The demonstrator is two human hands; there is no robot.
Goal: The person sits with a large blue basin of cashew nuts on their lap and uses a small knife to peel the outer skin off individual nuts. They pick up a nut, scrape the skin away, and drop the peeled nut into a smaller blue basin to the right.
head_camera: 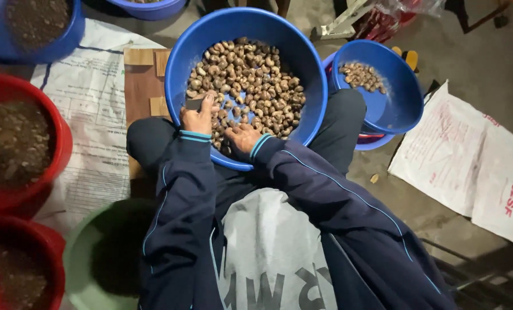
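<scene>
From the head camera, the big blue basin (245, 28) is resting on the person's lap, heaped with cashew nuts (251, 80). The left hand (200, 117) is pinching a small dark tool at the basin's near rim. The right hand (242, 138) is lying spread among the nuts nearest that rim. The nuts look light, hard and brittle, best pinched singly at their ends.

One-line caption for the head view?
Both hands, left and right, work in a blue basin of cashew nuts.
</scene>
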